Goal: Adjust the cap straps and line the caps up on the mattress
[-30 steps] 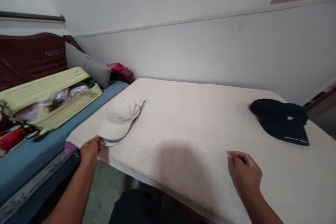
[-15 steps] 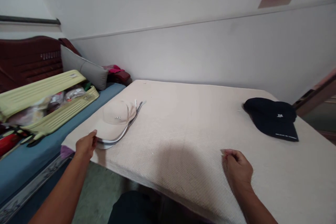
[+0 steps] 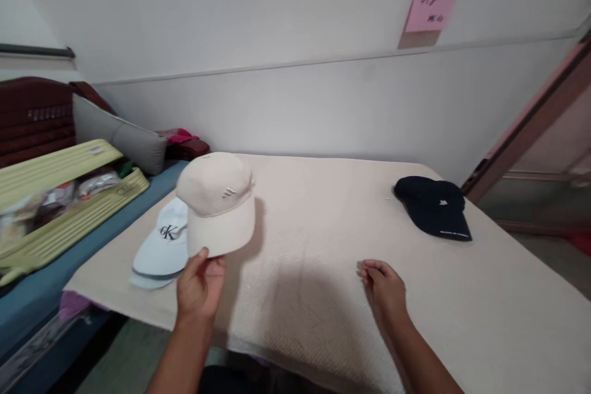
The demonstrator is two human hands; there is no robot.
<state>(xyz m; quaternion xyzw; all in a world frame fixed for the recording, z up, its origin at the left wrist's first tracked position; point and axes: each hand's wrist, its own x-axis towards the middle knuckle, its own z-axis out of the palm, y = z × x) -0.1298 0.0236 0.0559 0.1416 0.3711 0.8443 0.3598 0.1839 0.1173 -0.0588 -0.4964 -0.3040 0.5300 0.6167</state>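
My left hand (image 3: pixel 201 286) grips the brim of a cream baseball cap (image 3: pixel 217 191) and holds it up off the table, its small striped logo facing me. Partly behind that cap lies a white cap with a black CK logo (image 3: pixel 161 243); at least one more brim shows under it. My right hand (image 3: pixel 383 286) rests low over the table with its fingers curled in; whether anything is pinched there is not plain. Farther right, a navy cap (image 3: pixel 434 206) with a small white emblem lies with its brim toward me.
The caps are on a cream-covered table (image 3: pixel 314 209) set against a white wall. To the left are a blue bench (image 3: pixel 50 240), a grey cushion (image 3: pixel 120 135) and an opened yellow-green case (image 3: pixel 60 166) with bagged items. A pink note (image 3: pixel 427 9) hangs on the wall.
My left hand has lifted the cream cap from the stack and carried it right, uncovering the white CK cap. The whole view has turned right; my right hand stays curled near the table.
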